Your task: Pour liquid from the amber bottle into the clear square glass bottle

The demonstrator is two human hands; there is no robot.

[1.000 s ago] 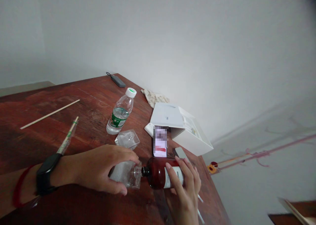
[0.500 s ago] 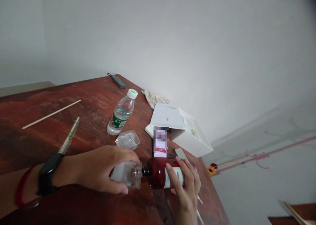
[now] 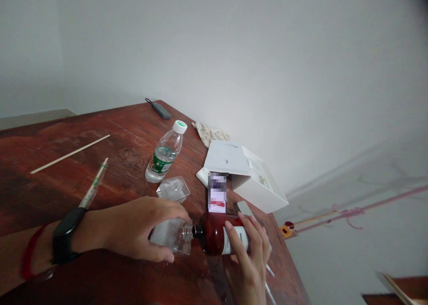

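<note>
My left hand (image 3: pixel 137 228) is wrapped round a small clear glass bottle (image 3: pixel 172 236) tipped on its side just above the wooden table (image 3: pixel 110 140). My right hand (image 3: pixel 249 256) grips a dark brown bottle (image 3: pixel 214 239) with a white label, held level. The brown bottle's black neck meets the mouth of the clear one. A black watch and a red band sit on my left wrist.
A plastic water bottle (image 3: pixel 163 153) with a white cap stands behind. Near it lie a clear angular container (image 3: pixel 173 189), a phone (image 3: pixel 217 193), an open white box (image 3: pixel 244 171), a cloth (image 3: pixel 209 132), a grey device (image 3: pixel 160 110) and two thin sticks (image 3: pixel 68 154). The table's right edge runs close to my right hand.
</note>
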